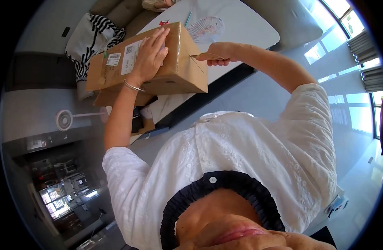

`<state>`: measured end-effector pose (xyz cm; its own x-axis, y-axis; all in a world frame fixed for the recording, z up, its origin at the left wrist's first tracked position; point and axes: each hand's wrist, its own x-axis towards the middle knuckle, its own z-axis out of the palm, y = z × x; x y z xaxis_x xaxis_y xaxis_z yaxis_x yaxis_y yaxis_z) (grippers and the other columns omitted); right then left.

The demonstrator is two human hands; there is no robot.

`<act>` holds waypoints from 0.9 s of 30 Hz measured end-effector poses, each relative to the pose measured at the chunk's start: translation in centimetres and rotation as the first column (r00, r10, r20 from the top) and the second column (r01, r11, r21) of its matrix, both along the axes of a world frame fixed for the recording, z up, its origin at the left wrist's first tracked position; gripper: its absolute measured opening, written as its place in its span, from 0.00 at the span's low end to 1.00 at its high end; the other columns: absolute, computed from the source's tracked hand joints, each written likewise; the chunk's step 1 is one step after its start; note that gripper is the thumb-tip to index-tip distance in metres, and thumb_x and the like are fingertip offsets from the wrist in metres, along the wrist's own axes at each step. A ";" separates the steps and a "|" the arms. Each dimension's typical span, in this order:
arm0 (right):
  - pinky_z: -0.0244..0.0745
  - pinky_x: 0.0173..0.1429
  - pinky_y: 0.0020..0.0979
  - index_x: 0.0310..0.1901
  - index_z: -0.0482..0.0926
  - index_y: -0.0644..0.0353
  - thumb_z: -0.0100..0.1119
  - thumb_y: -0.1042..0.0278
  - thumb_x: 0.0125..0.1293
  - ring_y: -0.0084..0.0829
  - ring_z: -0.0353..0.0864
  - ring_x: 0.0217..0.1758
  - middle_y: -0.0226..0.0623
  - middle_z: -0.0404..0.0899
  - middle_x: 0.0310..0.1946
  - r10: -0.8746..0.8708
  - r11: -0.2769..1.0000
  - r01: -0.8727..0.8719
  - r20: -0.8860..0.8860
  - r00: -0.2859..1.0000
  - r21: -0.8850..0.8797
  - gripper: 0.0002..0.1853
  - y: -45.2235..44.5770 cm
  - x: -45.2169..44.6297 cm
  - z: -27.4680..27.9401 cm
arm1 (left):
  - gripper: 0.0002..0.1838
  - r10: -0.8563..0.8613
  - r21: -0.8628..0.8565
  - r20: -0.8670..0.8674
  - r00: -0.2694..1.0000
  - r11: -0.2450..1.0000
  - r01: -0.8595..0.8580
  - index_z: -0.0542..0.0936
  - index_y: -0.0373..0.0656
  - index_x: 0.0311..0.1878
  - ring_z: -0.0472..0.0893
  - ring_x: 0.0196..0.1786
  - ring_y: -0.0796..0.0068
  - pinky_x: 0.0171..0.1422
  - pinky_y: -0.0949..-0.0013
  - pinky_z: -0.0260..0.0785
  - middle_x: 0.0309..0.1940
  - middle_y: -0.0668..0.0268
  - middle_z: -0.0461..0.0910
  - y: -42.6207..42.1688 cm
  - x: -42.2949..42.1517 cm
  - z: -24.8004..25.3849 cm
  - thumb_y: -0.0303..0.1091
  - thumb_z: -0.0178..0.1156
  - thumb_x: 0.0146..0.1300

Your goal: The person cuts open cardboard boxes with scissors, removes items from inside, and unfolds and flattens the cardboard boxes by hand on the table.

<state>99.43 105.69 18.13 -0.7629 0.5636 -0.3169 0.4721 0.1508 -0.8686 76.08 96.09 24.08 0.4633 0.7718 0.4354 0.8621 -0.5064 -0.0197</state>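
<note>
A brown cardboard box (174,73) with white labels lies on a white table. Flat on its upper face, fingers spread, rests my left hand (149,56), a silver bangle at the wrist. My right hand (219,54) is closed around a thin brown tool (206,56), whose tip touches the box's right end face beside a dark slit. What kind of tool it is, I cannot make out. One white label (130,57) shows partly beneath my left hand, and a smaller barcode label (113,59) sits to its left.
Behind the box, the white table (249,25) holds a patterned fan-shaped item (205,29) and a blue-green pen-like stick (188,19). A black and white cloth (91,37) drapes over the sofa at the left. A white round-headed fan (64,120) stands lower left.
</note>
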 end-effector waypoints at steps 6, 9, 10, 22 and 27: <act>0.48 0.15 0.20 0.22 0.73 0.59 0.58 0.45 0.61 0.14 0.58 0.13 0.23 0.65 0.14 -0.022 0.994 0.021 0.005 1.000 0.112 0.24 -2.2 0.6 5.7 | 0.30 -0.054 -0.050 0.153 0.987 0.997 0.063 0.52 0.47 0.72 0.55 0.72 0.57 0.74 0.50 0.37 0.70 0.56 0.57 0.2 -1.0 0.6 0.41 0.36 0.66; 0.49 0.16 0.19 0.26 0.74 0.60 0.56 0.49 0.64 0.11 0.59 0.15 0.23 0.67 0.16 0.092 0.995 -0.069 -0.412 0.907 0.071 0.21 -2.2 1.9 8.8 | 0.31 -0.088 -0.064 0.241 0.967 0.992 0.106 0.51 0.47 0.73 0.58 0.71 0.57 0.74 0.49 0.37 0.68 0.56 0.61 -0.2 -0.9 0.5 0.40 0.36 0.66; 0.55 0.21 0.21 0.28 0.74 0.61 0.56 0.51 0.64 0.15 0.64 0.19 0.26 0.69 0.18 0.055 0.994 -0.003 -0.471 0.880 0.110 0.19 -2.8 2.2 9.7 | 0.31 -0.137 -0.060 0.315 0.939 0.985 0.164 0.51 0.47 0.72 0.60 0.70 0.56 0.74 0.49 0.37 0.66 0.55 0.64 -0.2 -0.6 0.6 0.41 0.37 0.66; 0.67 0.24 0.27 0.28 0.71 0.60 0.64 0.41 0.56 0.23 0.73 0.20 0.31 0.72 0.17 -0.195 0.812 0.444 -0.541 0.818 0.378 0.26 -0.1 -2.4 -0.8 | 0.30 -0.037 -0.065 0.115 0.993 0.997 0.045 0.65 0.44 0.65 0.62 0.68 0.58 0.75 0.61 0.44 0.66 0.57 0.63 -1.9 -1.4 0.7 0.45 0.55 0.62; 0.66 0.27 0.22 0.34 0.72 0.61 0.59 0.49 0.63 0.18 0.72 0.25 0.29 0.74 0.23 -0.220 0.884 0.405 -0.557 0.801 0.233 0.20 -0.9 -1.5 -3.1 | 0.35 0.101 -0.018 -0.060 0.993 0.995 -0.102 0.65 0.41 0.65 0.61 0.68 0.53 0.73 0.58 0.46 0.66 0.50 0.61 -3.2 0.5 1.7 0.53 0.57 0.60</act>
